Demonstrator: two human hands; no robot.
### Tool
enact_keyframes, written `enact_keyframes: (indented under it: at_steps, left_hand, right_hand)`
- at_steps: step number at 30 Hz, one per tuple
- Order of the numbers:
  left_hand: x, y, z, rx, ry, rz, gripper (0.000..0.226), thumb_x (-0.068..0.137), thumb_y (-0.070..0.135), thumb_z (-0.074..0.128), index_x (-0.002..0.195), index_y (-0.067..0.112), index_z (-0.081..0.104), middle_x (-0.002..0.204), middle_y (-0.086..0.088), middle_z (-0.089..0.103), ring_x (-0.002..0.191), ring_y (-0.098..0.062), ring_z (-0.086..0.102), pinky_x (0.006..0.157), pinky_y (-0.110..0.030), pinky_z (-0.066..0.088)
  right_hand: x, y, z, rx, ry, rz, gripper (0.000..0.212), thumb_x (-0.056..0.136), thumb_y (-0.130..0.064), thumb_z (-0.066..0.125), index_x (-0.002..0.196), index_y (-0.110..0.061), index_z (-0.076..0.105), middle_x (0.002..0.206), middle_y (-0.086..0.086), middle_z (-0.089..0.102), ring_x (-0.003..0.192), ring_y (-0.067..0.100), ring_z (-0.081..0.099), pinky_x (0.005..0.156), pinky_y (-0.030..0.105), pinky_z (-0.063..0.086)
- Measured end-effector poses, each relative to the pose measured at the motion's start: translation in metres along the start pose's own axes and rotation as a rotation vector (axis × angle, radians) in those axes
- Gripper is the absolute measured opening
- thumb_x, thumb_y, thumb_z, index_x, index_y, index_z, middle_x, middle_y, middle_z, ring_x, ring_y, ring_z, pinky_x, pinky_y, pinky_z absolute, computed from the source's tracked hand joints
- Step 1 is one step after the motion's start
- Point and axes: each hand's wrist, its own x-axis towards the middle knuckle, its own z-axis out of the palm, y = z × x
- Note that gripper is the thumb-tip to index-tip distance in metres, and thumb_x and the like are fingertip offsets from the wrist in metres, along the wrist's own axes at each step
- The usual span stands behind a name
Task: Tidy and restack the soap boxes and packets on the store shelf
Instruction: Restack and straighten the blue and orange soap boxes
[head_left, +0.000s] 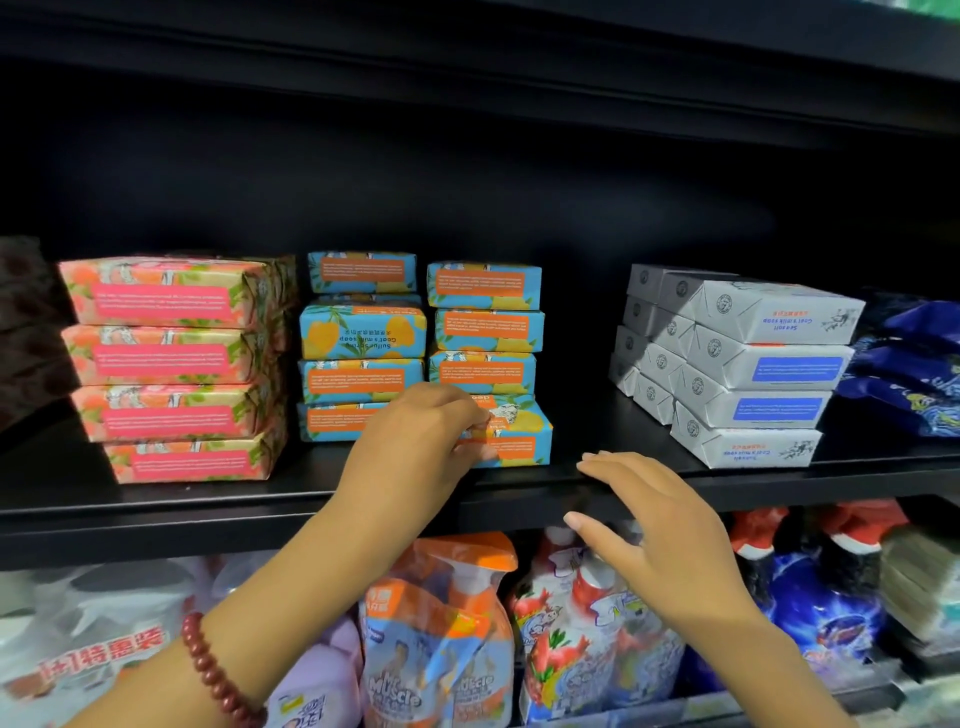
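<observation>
Two stacks of blue-and-orange soap packets stand mid-shelf, a left stack and a right stack. My left hand grips the bottom packet of the right stack by its left end; that packet juts forward. My right hand hovers with its fingers spread just in front of the shelf edge, holding nothing. A pink floral stack stands at the left. Grey-white soap boxes are stacked slantwise at the right.
Dark blue packets lie at the far right of the shelf, brown packs at the far left. Below hang refill pouches and bottles. Another black shelf runs overhead.
</observation>
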Motion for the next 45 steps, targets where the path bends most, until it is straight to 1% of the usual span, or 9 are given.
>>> enact_keyframes:
  at_steps: [10, 14, 19, 22, 25, 28, 32, 39, 45]
  left_hand:
    - [-0.001, -0.004, 0.001, 0.041, -0.039, -0.044, 0.033, 0.087, 0.032, 0.066, 0.115, 0.016, 0.066, 0.117, 0.003, 0.062, 0.111, -0.018, 0.052, 0.086, -0.029, 0.044]
    - [-0.026, -0.015, -0.017, 0.071, 0.028, -0.047, 0.037, 0.084, 0.044, 0.065, 0.105, 0.013, 0.069, 0.105, 0.0, 0.067, 0.099, -0.022, 0.061, 0.075, -0.034, 0.052]
    - [-0.062, -0.034, -0.034, 0.13, 0.079, -0.079, 0.046, 0.086, 0.05, 0.048, 0.086, 0.011, 0.073, 0.085, 0.001, 0.07, 0.08, -0.021, 0.067, 0.064, -0.031, 0.054]
    - [-0.071, -0.041, -0.04, 0.169, 0.056, -0.069, 0.047, 0.085, 0.051, 0.048, 0.081, 0.014, 0.075, 0.082, 0.005, 0.071, 0.076, -0.016, 0.067, 0.061, -0.025, 0.052]
    - [-0.07, -0.042, -0.042, 0.157, 0.035, -0.078, 0.046, 0.083, 0.052, 0.049, 0.081, 0.015, 0.076, 0.084, 0.006, 0.072, 0.078, -0.012, 0.068, 0.066, -0.021, 0.049]
    - [-0.069, -0.041, -0.044, 0.142, 0.014, -0.08, 0.046, 0.083, 0.053, 0.049, 0.082, 0.015, 0.076, 0.085, 0.007, 0.072, 0.079, -0.012, 0.068, 0.066, -0.021, 0.05]
    - [-0.071, -0.042, -0.045, 0.14, 0.0, -0.083, 0.044, 0.082, 0.053, 0.056, 0.084, 0.014, 0.077, 0.086, 0.006, 0.073, 0.08, -0.012, 0.069, 0.067, -0.021, 0.052]
    - [-0.072, -0.046, -0.039, 0.15, 0.052, -0.057, 0.045, 0.083, 0.052, 0.05, 0.082, 0.016, 0.077, 0.085, 0.008, 0.072, 0.078, -0.01, 0.068, 0.067, -0.019, 0.05]
    - [-0.072, -0.047, -0.038, 0.141, 0.04, -0.06, 0.044, 0.084, 0.052, 0.05, 0.082, 0.017, 0.076, 0.085, 0.009, 0.072, 0.079, -0.009, 0.067, 0.068, -0.018, 0.048]
  right_hand:
    - [0.007, -0.007, -0.01, 0.042, -0.044, -0.03, 0.04, 0.082, -0.041, 0.064, 0.119, -0.025, 0.06, 0.121, -0.018, 0.053, 0.112, -0.003, 0.045, 0.088, 0.003, 0.026]
    - [0.035, -0.031, -0.026, 0.228, 0.044, -0.098, 0.037, 0.082, -0.033, 0.066, 0.116, -0.02, 0.062, 0.114, -0.021, 0.054, 0.106, -0.008, 0.047, 0.088, -0.004, 0.026]
    - [0.09, -0.081, -0.02, 0.228, 0.033, -0.282, 0.047, 0.086, -0.036, 0.062, 0.129, -0.019, 0.054, 0.13, -0.008, 0.053, 0.12, 0.002, 0.045, 0.1, 0.013, 0.032]
    - [0.122, -0.107, -0.007, 0.114, -0.081, -0.391, 0.053, 0.091, -0.038, 0.055, 0.139, -0.018, 0.042, 0.144, -0.004, 0.042, 0.131, 0.008, 0.034, 0.103, 0.016, 0.022]
    - [0.144, -0.125, 0.006, -0.03, -0.199, -0.437, 0.058, 0.095, -0.042, 0.046, 0.144, -0.016, 0.031, 0.147, -0.001, 0.036, 0.134, 0.014, 0.031, 0.105, 0.027, 0.028]
    - [0.154, -0.136, 0.018, -0.133, -0.187, -0.408, 0.051, 0.095, -0.043, 0.045, 0.136, -0.016, 0.037, 0.134, 0.002, 0.045, 0.123, 0.019, 0.039, 0.092, 0.033, 0.039]
    - [0.16, -0.139, 0.022, -0.178, -0.092, -0.469, 0.039, 0.091, -0.045, 0.049, 0.119, -0.018, 0.041, 0.117, 0.001, 0.046, 0.108, 0.018, 0.039, 0.075, 0.026, 0.032]
    - [0.172, -0.148, 0.021, -0.184, -0.196, -0.448, 0.04, 0.087, -0.05, 0.054, 0.096, -0.025, 0.023, 0.072, -0.007, 0.04, 0.075, 0.017, 0.043, 0.049, 0.025, 0.026]
    - [0.182, -0.151, 0.02, -0.11, -0.236, -0.351, 0.072, 0.072, -0.058, 0.068, 0.126, -0.015, 0.046, 0.117, 0.005, 0.052, 0.108, 0.023, 0.048, 0.083, 0.032, 0.043]
